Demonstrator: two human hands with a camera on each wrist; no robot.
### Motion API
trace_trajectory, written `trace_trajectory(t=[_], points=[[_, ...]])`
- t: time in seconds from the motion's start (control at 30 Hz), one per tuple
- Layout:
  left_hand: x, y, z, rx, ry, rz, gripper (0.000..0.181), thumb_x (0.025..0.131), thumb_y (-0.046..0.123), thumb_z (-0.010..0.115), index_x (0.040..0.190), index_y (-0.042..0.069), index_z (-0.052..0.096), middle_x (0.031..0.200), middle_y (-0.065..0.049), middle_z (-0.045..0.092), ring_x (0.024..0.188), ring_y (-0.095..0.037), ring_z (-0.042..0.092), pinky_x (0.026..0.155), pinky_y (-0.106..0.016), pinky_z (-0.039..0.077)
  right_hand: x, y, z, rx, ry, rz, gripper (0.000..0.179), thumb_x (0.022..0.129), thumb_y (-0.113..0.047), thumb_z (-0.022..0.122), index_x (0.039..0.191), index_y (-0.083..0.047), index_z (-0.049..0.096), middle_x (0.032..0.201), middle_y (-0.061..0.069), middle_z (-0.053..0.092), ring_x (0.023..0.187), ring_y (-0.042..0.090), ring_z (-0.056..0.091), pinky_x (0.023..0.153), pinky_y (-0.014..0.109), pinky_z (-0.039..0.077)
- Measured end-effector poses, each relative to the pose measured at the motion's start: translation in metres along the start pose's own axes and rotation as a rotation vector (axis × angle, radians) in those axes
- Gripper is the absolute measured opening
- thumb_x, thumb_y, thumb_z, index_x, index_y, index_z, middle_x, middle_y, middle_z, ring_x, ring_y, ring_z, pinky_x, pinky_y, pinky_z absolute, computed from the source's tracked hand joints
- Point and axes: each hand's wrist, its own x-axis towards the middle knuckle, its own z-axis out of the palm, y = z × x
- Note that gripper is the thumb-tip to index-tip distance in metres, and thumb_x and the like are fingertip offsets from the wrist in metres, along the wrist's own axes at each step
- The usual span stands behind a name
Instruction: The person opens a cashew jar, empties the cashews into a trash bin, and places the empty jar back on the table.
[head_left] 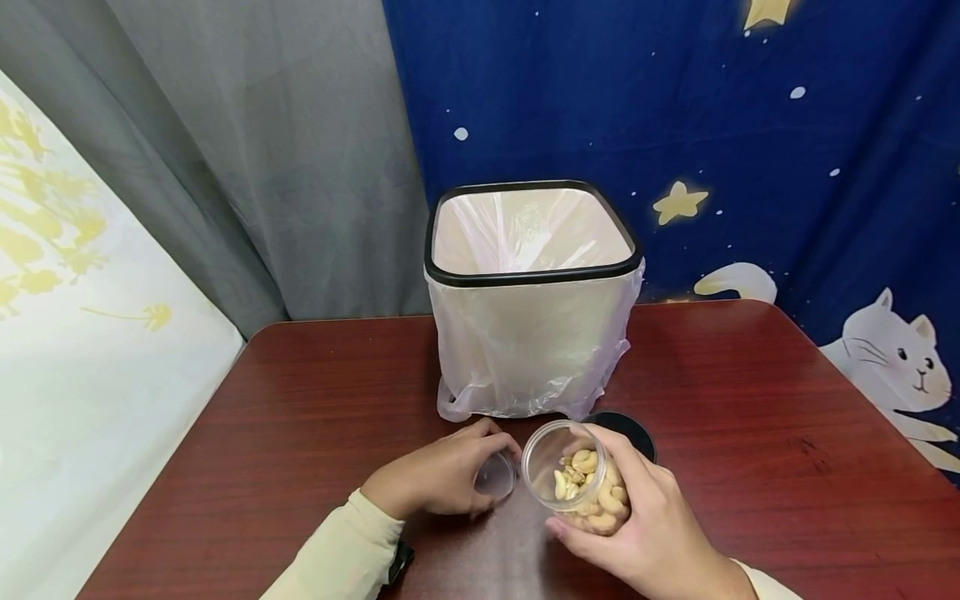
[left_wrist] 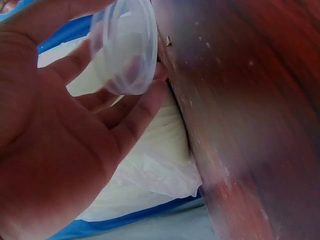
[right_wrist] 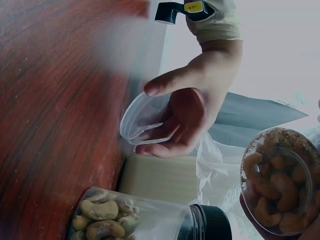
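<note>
My left hand (head_left: pixel 446 473) grips a round clear plastic piece (head_left: pixel 495 477) by its sides, just above the table. It resembles a shallow cup or lid, and I cannot tell which; in the left wrist view the piece (left_wrist: pixel 125 47) looks empty. Tilted toward it, an uncapped clear jar (head_left: pixel 542 479) of cashews (head_left: pixel 603 504) is held in my right hand (head_left: pixel 660 521). The two containers stand slightly apart. Behind the right hand is a second jar with a black lid (head_left: pixel 626 433); the right wrist view shows cashews (right_wrist: pixel 102 210) inside this one too.
At the back middle of the reddish-brown table (head_left: pixel 337 383) stands a white bin (head_left: pixel 525 342) with a black rim and a thin plastic liner. A grey curtain (head_left: pixel 300 150) and a blue curtain (head_left: pixel 540 92) hang behind the table.
</note>
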Motion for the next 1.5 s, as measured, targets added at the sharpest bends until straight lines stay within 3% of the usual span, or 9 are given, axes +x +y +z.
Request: trace_trajectory(t=[0.27, 0.7, 1.03, 1.2, 1.5], points=[[0.0, -0.003, 0.002, 0.045, -0.048, -0.026, 0.054, 0.069, 0.016, 0.084, 0.117, 0.029, 0.062, 0.111, 0.005, 0.06, 0.095, -0.006, 0.053, 0.086, -0.023, 0.046, 0.001, 0.0, 0.0, 0.004, -0.002, -0.002, 0.082, 0.067, -0.033, 0.092, 0.136, -0.011, 0.054, 0.117, 0.002, 0.067, 0.095, 0.009, 0.066, 0.087, 0.01, 0.049], [-0.001, 0.003, 0.001, 0.17, -0.046, -0.013, 0.058, 0.067, 0.02, 0.088, 0.118, 0.031, 0.063, 0.111, 0.007, 0.06, 0.107, -0.011, 0.055, 0.091, -0.035, 0.048, 0.001, -0.001, -0.001, -0.034, -0.005, -0.002, 0.084, 0.066, -0.035, 0.092, 0.137, -0.013, 0.054, 0.115, 0.003, 0.067, 0.094, 0.009, 0.066, 0.085, 0.01, 0.049], [-0.002, 0.003, -0.003, 0.137, -0.055, -0.038, 0.064, 0.068, 0.024, 0.089, 0.125, 0.033, 0.061, 0.12, 0.008, 0.057, 0.104, -0.011, 0.055, 0.094, -0.035, 0.048, 0.001, -0.001, -0.002, -0.034, -0.011, 0.003, 0.085, 0.065, -0.034, 0.093, 0.138, -0.014, 0.053, 0.117, 0.003, 0.067, 0.094, 0.008, 0.065, 0.084, 0.01, 0.049], [-0.003, 0.002, -0.006, 0.096, -0.035, -0.047, 0.057, 0.073, 0.025, 0.084, 0.125, 0.032, 0.062, 0.119, 0.009, 0.06, 0.106, -0.01, 0.056, 0.096, -0.036, 0.047, 0.002, -0.001, -0.001, -0.036, -0.01, -0.002, 0.085, 0.066, -0.035, 0.093, 0.138, -0.014, 0.053, 0.117, 0.003, 0.067, 0.094, 0.008, 0.066, 0.084, 0.01, 0.049], [-0.001, 0.004, -0.012, 0.056, 0.027, 0.021, 0.037, 0.087, 0.025, 0.072, 0.124, 0.026, 0.064, 0.115, 0.012, 0.063, 0.106, -0.004, 0.058, 0.096, -0.027, 0.048, 0.001, 0.0, -0.001, -0.036, -0.018, 0.004, 0.086, 0.066, -0.034, 0.093, 0.139, -0.015, 0.052, 0.117, 0.001, 0.067, 0.093, 0.008, 0.066, 0.083, 0.009, 0.049]])
